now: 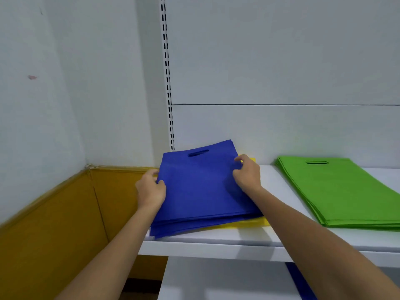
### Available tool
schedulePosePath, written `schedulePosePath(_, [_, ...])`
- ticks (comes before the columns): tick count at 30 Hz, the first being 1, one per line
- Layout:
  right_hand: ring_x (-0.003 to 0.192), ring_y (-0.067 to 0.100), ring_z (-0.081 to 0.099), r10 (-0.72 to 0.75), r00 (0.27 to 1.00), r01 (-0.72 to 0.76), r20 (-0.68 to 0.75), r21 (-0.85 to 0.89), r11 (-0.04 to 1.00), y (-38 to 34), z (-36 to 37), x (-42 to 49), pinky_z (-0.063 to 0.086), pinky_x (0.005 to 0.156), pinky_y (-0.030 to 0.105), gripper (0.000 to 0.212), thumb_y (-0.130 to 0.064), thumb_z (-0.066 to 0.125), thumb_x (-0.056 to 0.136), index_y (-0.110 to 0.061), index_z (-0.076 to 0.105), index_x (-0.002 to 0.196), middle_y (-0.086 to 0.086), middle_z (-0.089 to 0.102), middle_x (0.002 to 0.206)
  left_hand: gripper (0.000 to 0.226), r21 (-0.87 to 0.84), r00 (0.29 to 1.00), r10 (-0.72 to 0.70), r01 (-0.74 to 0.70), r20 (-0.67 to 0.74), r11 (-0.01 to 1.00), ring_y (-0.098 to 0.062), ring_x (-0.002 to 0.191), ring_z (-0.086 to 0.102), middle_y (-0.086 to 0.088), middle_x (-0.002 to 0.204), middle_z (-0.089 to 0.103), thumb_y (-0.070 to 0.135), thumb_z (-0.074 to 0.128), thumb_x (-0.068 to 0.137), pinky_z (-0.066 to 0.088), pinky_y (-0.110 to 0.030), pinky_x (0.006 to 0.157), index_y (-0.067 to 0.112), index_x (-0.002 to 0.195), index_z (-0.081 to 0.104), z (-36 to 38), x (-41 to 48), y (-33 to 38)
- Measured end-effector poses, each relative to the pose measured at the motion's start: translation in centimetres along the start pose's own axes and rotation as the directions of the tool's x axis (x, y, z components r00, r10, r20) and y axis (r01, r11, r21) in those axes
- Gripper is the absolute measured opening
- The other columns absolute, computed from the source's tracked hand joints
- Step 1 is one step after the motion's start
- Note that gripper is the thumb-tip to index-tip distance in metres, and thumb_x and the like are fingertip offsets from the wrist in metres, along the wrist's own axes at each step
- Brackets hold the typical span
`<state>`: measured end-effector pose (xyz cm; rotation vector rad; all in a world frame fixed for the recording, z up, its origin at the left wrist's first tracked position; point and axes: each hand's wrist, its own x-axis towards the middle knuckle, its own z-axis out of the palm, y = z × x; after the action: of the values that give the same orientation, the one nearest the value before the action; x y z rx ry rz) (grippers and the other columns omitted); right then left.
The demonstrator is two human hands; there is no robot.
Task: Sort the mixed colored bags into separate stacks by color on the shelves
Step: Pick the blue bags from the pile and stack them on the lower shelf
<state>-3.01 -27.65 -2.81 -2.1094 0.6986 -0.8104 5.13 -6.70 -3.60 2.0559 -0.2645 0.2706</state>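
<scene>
A stack of blue bags (197, 187) lies at the left end of the white shelf (249, 237), tilted up at the back against the rear panel. Yellow bags (244, 224) lie under it, showing at the front right and back right. My left hand (151, 189) grips the blue stack's left edge, thumb on top. My right hand (247, 174) pinches the stack near its right edge. A neat stack of green bags (342, 191) lies on the same shelf to the right.
A slotted white upright (167, 83) runs up the back panel behind the blue stack. A brown-panelled wall (54, 234) borders the shelf's left end. A lower shelf (227, 280) shows below, with a strip of blue (296, 280) at its right.
</scene>
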Motion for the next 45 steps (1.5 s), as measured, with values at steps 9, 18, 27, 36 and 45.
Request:
schedulePosePath(9, [0.107, 0.025, 0.058, -0.058, 0.997, 0.052, -0.043, -0.125, 0.991, -0.7, -5.0, -0.8, 0.045, 0.084, 0.027, 0.044, -0.005, 0.046, 0.082, -0.011, 0.060, 0.123, 0.007, 0.059, 0.126, 0.039, -0.011, 0.976, 0.203, -0.203, 0.078, 0.979, -0.023, 0.114, 0.053, -0.009, 0.128, 0.057, 0.000, 0.045, 0.089, 0.039, -0.025, 0.094, 0.010, 0.126, 0.057, 0.3, -1.1, 2.5])
schedulePosePath(18, [0.123, 0.026, 0.049, -0.067, 0.934, -0.056, -0.350, -0.331, 0.942, 5.6, -20.2, -5.7, 0.037, 0.101, 0.033, 0.038, -0.011, 0.045, 0.095, -0.008, 0.051, 0.132, 0.009, 0.053, 0.134, 0.030, -0.220, 0.872, 0.444, -0.401, 0.205, 0.889, -0.019, 0.109, 0.055, -0.003, 0.121, 0.062, 0.008, 0.050, 0.092, 0.037, -0.019, 0.089, 0.013, 0.118, 0.063, 9.0, -8.0, 11.1])
schedulePosePath(27, [0.124, 0.025, 0.048, 0.049, 0.830, -0.307, -0.556, -0.381, 0.872, 14.3, -38.5, -16.5, 0.037, 0.102, 0.033, 0.046, -0.002, 0.046, 0.088, -0.009, 0.050, 0.132, 0.008, 0.053, 0.135, 0.027, -0.402, 0.681, 0.633, -0.497, 0.369, 0.769, -0.022, 0.102, 0.058, -0.005, 0.114, 0.065, 0.001, 0.051, 0.089, 0.036, -0.019, 0.084, 0.008, 0.110, 0.064, 19.2, -24.2, 20.5])
schedulePosePath(36, [0.122, 0.026, 0.049, 0.144, 0.791, -0.461, -0.595, -0.425, 0.779, 23.7, -53.4, -27.0, 0.042, 0.101, 0.038, 0.046, -0.007, 0.046, 0.090, -0.009, 0.046, 0.135, 0.009, 0.051, 0.136, 0.027, -0.410, 0.578, 0.684, -0.548, 0.446, 0.729, -0.024, 0.108, 0.055, -0.004, 0.115, 0.065, 0.014, 0.052, 0.090, 0.040, -0.033, 0.092, 0.013, 0.114, 0.065, 25.9, -43.2, 24.8])
schedulePosePath(45, [0.108, 0.031, 0.057, 0.335, 0.781, -0.568, -0.528, -0.375, 0.733, 31.0, -55.2, -30.9, 0.049, 0.088, 0.041, 0.043, -0.007, 0.044, 0.091, -0.008, 0.048, 0.134, 0.012, 0.052, 0.134, 0.033, -0.311, 0.522, 0.502, -0.413, 0.689, 0.856, -0.017, 0.117, 0.047, 0.003, 0.125, 0.060, 0.019, 0.051, 0.091, 0.036, -0.026, 0.096, 0.020, 0.122, 0.061, 28.3, -50.6, 21.5])
